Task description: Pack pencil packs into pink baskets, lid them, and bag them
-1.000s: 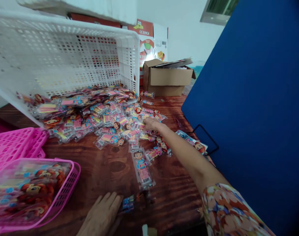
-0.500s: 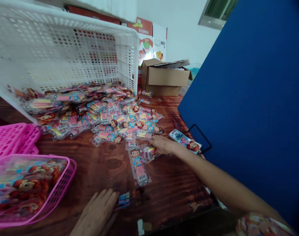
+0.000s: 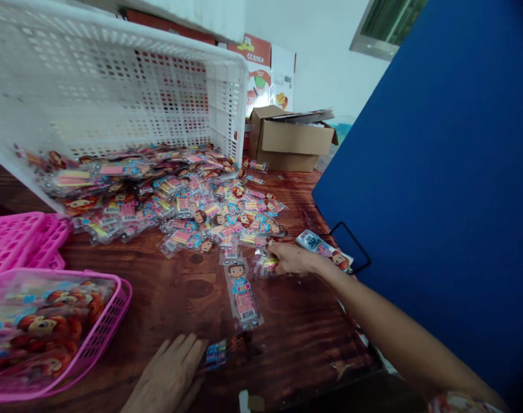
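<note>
My left hand [image 3: 173, 370] is low over the near table, back upward, its fingers curled around the end of a small clear plastic packet [image 3: 217, 353] with blue print. That packet sticks out to the right; its other end is hidden beneath the hand. My right hand [image 3: 293, 258] reaches to the near edge of the packet pile, fingertips closed on another printed packet [image 3: 264, 263] with pink and yellow sticks. Between the hands a single packet [image 3: 244, 292], printed with a cartoon figure and "Stick", lies flat. Many similar packets [image 3: 192, 201] spread from the tipped crate.
A white perforated crate [image 3: 166, 86] lies on its side at the back left. Pink baskets [image 3: 18, 241] stand at the left, one filled basket [image 3: 110, 321] nearest. A cardboard box [image 3: 293, 137], a packet stack [image 3: 324, 250] and a blue panel [image 3: 425, 172] are to the right.
My right hand has drawn slightly right, and the packet at its fingertips has shifted. My left hand stays almost in place, with its packet. The view has tilted a little.
</note>
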`<state>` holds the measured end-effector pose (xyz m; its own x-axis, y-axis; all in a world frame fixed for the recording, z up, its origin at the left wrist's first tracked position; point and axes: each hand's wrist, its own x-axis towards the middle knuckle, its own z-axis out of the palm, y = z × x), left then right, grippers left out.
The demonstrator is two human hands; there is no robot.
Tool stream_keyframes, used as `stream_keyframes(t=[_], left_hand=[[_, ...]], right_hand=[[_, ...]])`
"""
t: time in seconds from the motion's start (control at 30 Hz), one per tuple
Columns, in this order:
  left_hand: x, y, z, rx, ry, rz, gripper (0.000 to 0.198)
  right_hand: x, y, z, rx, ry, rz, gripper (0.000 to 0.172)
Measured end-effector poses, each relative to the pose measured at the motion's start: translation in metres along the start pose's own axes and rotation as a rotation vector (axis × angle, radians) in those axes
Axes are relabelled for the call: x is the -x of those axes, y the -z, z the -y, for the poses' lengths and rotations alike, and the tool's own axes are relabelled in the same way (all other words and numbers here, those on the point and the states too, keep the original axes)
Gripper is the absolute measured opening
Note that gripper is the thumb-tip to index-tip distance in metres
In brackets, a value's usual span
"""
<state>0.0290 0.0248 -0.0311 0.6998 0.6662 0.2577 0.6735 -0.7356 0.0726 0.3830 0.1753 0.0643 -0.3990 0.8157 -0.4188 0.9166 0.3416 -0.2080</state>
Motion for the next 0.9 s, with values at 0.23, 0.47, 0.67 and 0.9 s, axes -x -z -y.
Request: stream_keyframes(t=[0.23, 0.47, 0.67, 0.9], left_hand=[[-0.005, 0.004, -0.006, -0.011, 0.045, 0.027, 0.032], [-0.01, 0.015, -0.009, -0.033, -0.002, -0.092, 0.028], [-0.012, 0.016, -0.01, 0.025, 0.034, -0.028, 0.029], [-0.013, 0.018, -0.014, 0.064, 0.096, 0.044, 0.025]], right_hand=[[-0.014, 0.004, -0.001, -0.014, -0.019, -0.051, 0.04], [0.036, -0.026, -0.008, -0.199, 0.014, -0.067, 0.029], [0.024, 0.004, -0.023, -0.373, 0.02, -0.136, 0.009], [-0.017, 0.0, -0.01, -0.043, -0.227, -0.049, 0.043]])
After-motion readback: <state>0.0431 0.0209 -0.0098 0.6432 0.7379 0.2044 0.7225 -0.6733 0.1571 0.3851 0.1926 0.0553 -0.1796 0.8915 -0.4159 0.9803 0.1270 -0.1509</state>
